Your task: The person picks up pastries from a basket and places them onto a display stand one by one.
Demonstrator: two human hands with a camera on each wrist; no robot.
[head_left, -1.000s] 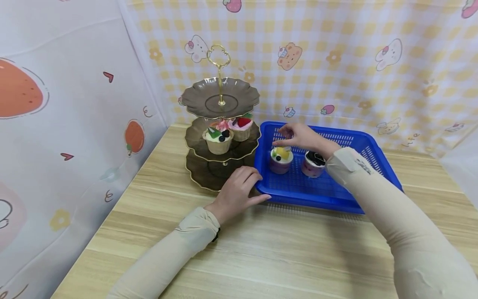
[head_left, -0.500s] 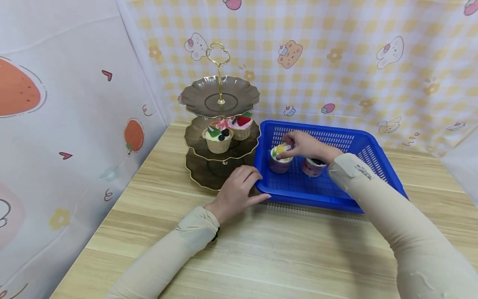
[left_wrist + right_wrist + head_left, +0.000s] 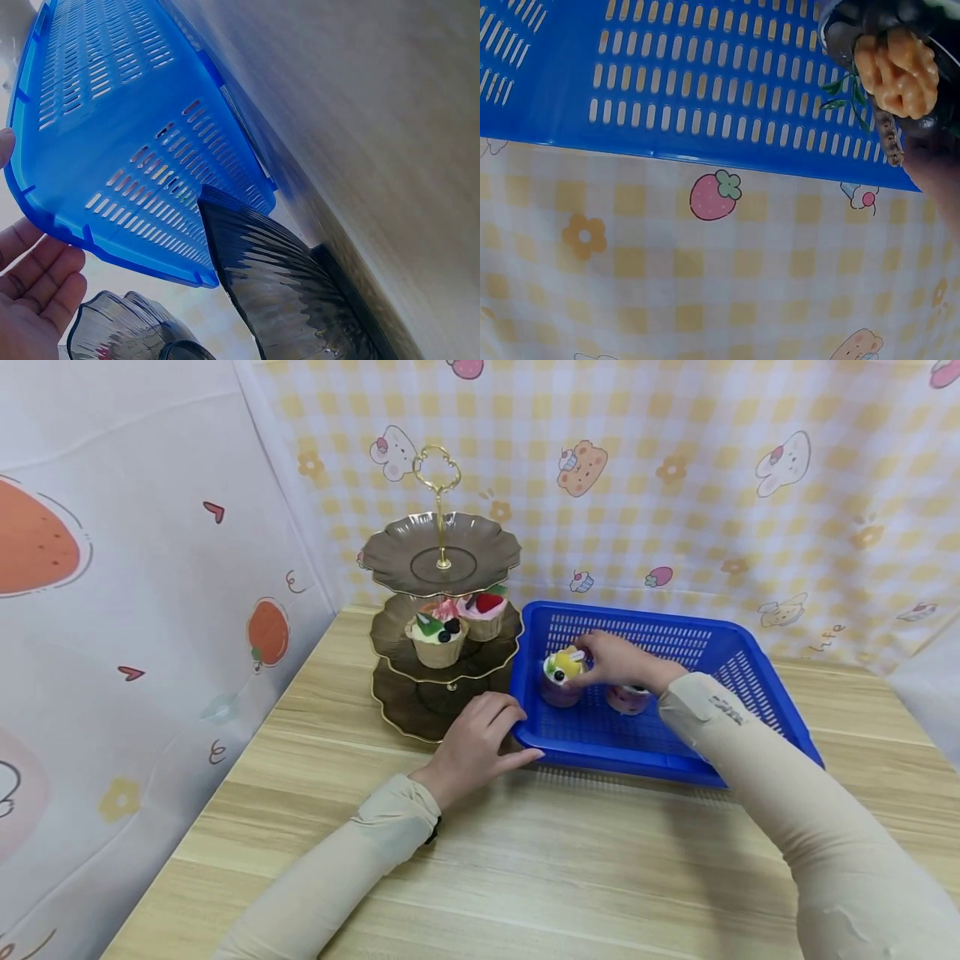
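Note:
Inside the blue basket [image 3: 757, 693], my right hand [image 3: 618, 660] grips a dessert cup [image 3: 558, 689] topped with yellow fruit and a dark berry, thumb in front and fingers behind its right side. A second dessert cup [image 3: 628, 700] sits just right of it, partly under that hand; the right wrist view shows its dark topping with a walnut piece [image 3: 896, 71]. My left hand [image 3: 476, 743] rests at the basket's near left corner, thumb stretched along the front rim. In the left wrist view, the left fingers [image 3: 45, 274] touch the rim from outside.
Left of the basket stands a three-tier brown stand [image 3: 442, 560] with a gold handle [image 3: 438, 468]. Its middle tier holds a cupcake with berries and a leaf [image 3: 437, 643] and a pink cupcake [image 3: 483, 614], among others. A patterned curtain [image 3: 675, 485] hangs behind the wooden table [image 3: 562, 860].
My right hand has lowered from above the yellow-fruit dessert cup, passed over its topping and closed around its right side. The left hand has stayed at the basket corner.

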